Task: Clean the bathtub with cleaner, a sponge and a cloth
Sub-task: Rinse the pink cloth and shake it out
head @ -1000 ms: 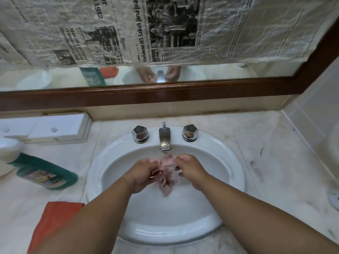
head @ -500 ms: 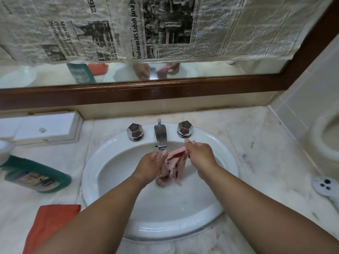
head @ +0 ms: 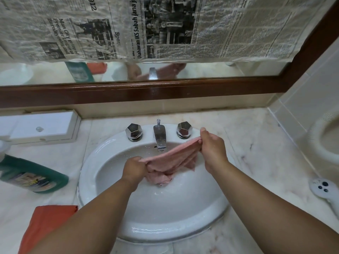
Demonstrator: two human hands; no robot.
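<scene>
Here, left hand (head: 134, 166) and right hand (head: 212, 146) fingers both clamping pink cloth (head: 170, 160) over sink (head: 110, 149).

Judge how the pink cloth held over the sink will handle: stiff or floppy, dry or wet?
Probably floppy: the pink cloth sags between the left hand and right hand, with folds hanging down. Likely wet and heavier, since it hangs below the faucet.

Hands are apart now vs bunched together under the tap 1 s ago. Right hand (head: 212, 150) is up by the right tap knob (head: 184, 129), left hand (head: 135, 168) lower over the basin. Pink cloth (head: 172, 160) is stretched between them instead of wadded, tail hanging.
</scene>
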